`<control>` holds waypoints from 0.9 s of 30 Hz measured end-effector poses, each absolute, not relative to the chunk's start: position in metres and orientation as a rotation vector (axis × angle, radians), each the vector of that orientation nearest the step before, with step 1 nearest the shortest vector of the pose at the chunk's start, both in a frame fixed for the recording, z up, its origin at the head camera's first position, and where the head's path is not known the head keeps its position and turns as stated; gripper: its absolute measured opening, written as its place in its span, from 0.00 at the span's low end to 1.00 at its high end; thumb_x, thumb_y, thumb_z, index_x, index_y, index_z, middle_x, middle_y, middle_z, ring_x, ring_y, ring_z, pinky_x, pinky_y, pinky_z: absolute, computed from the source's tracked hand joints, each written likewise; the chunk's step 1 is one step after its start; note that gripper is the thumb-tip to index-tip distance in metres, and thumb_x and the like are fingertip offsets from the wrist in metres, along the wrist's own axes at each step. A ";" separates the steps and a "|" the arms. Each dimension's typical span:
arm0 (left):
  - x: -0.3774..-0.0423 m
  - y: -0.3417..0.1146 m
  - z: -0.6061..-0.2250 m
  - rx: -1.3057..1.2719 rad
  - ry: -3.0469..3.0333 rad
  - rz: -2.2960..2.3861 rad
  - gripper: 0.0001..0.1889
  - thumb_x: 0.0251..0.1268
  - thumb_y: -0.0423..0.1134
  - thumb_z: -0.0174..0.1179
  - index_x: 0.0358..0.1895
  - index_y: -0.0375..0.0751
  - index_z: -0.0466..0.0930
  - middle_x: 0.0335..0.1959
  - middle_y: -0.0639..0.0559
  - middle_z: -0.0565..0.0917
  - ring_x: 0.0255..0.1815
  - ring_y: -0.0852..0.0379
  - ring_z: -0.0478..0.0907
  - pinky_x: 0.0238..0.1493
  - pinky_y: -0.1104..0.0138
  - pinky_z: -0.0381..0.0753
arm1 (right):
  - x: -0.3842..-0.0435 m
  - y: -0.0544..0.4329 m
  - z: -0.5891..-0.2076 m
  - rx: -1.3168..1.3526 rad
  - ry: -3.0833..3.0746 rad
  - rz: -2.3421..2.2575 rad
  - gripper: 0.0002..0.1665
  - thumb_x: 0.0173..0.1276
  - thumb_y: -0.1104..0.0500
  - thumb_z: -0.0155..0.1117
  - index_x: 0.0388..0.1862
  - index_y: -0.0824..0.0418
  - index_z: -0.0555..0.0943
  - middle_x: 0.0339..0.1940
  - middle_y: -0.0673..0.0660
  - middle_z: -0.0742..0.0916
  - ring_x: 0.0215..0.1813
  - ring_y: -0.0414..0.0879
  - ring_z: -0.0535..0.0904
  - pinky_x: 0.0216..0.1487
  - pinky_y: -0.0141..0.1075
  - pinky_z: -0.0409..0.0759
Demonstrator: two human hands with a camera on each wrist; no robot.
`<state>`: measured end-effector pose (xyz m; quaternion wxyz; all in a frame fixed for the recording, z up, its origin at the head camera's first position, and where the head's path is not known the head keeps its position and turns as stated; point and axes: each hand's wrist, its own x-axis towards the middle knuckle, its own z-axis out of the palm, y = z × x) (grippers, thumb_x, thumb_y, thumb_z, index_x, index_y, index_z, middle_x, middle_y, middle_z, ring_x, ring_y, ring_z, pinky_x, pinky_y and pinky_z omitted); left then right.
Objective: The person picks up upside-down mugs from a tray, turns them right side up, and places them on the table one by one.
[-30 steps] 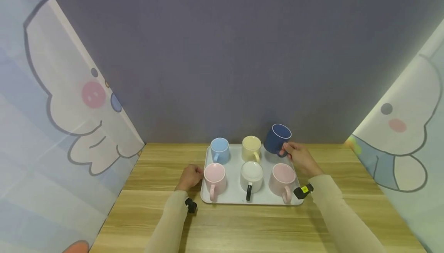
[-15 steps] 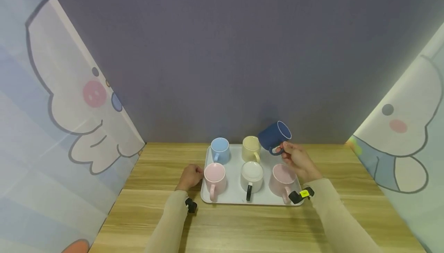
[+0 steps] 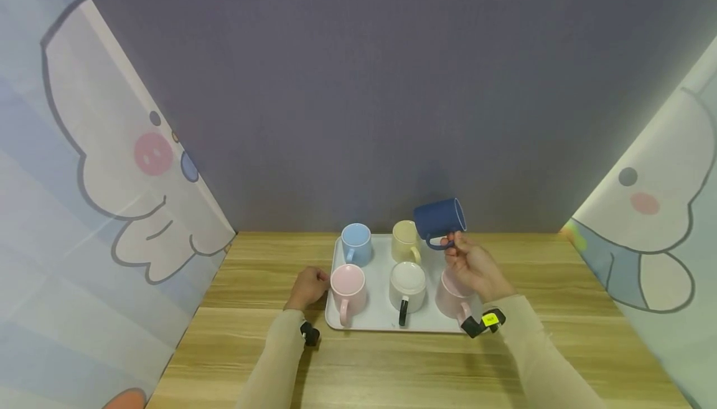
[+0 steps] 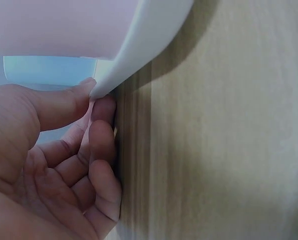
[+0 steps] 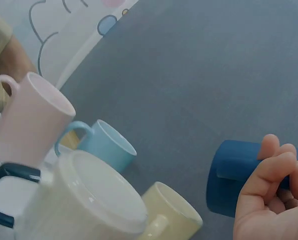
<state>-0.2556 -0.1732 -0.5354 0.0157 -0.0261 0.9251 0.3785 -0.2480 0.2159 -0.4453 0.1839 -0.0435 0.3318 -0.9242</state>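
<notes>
My right hand (image 3: 476, 266) grips a dark blue mug (image 3: 438, 218) by its handle. That mug lies sideways in the air above the tray's back right, its mouth facing right; the right wrist view shows its blue wall (image 5: 228, 175) beyond my curled fingers. My left hand (image 3: 307, 287) pinches the left edge of a white tray (image 3: 376, 315), thumb on the rim and fingertips below, as the left wrist view shows. On the tray stand a light blue mug (image 3: 358, 247), a yellow mug (image 3: 404, 247), a left pink mug (image 3: 350, 294), a white black-handled mug (image 3: 407, 291) and a right pink mug (image 3: 450, 297), partly hidden by my right hand.
The tray rests on a wood-grain table (image 3: 386, 371) against a dark grey back panel (image 3: 358, 104). Cartoon-printed cloth walls (image 3: 106, 147) flank both sides. The mugs stand close together in two rows.
My right hand has tipped the dark blue mug from near upright onto its side, mouth swinging right, while moving slightly left. My left hand and the tray stay put.
</notes>
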 end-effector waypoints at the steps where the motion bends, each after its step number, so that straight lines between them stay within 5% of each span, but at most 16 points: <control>1: -0.256 -0.173 -0.536 -0.081 2.878 1.181 0.07 0.61 0.36 0.66 0.33 0.34 0.86 0.30 0.45 0.85 0.33 0.52 0.78 0.36 0.63 0.77 | -0.248 0.215 -0.446 -0.131 0.896 -2.619 0.23 0.85 0.58 0.37 0.38 0.64 0.79 0.34 0.56 0.86 0.29 0.38 0.79 0.34 0.24 0.78; 12: -0.261 -0.174 -0.549 -0.092 2.884 1.188 0.07 0.62 0.37 0.66 0.34 0.35 0.86 0.32 0.46 0.86 0.34 0.52 0.79 0.38 0.61 0.78 | -0.244 0.202 -0.450 -0.179 0.622 -2.707 0.22 0.84 0.56 0.38 0.37 0.64 0.78 0.35 0.57 0.85 0.31 0.41 0.78 0.32 0.25 0.75; 17: -0.262 -0.176 -0.548 -0.092 2.807 1.310 0.04 0.62 0.32 0.63 0.35 0.33 0.84 0.28 0.46 0.83 0.29 0.54 0.77 0.32 0.65 0.76 | -0.242 0.197 -0.449 -0.092 0.531 -2.750 0.18 0.83 0.56 0.40 0.39 0.64 0.75 0.34 0.56 0.84 0.29 0.42 0.77 0.31 0.26 0.72; 21: -0.263 -0.177 -0.538 -0.113 2.756 1.471 0.07 0.63 0.28 0.57 0.39 0.29 0.83 0.28 0.44 0.83 0.25 0.55 0.78 0.27 0.67 0.77 | -0.241 0.194 -0.450 -0.050 0.494 -2.767 0.18 0.82 0.55 0.41 0.38 0.64 0.75 0.33 0.56 0.84 0.29 0.41 0.76 0.30 0.26 0.72; 27: -0.264 -0.171 -0.504 -0.088 2.839 1.621 0.09 0.68 0.33 0.60 0.43 0.30 0.85 0.33 0.42 0.85 0.29 0.56 0.79 0.31 0.67 0.79 | -0.238 0.189 -0.452 -0.159 0.434 -2.736 0.22 0.82 0.53 0.38 0.37 0.64 0.75 0.35 0.56 0.83 0.30 0.41 0.76 0.32 0.25 0.71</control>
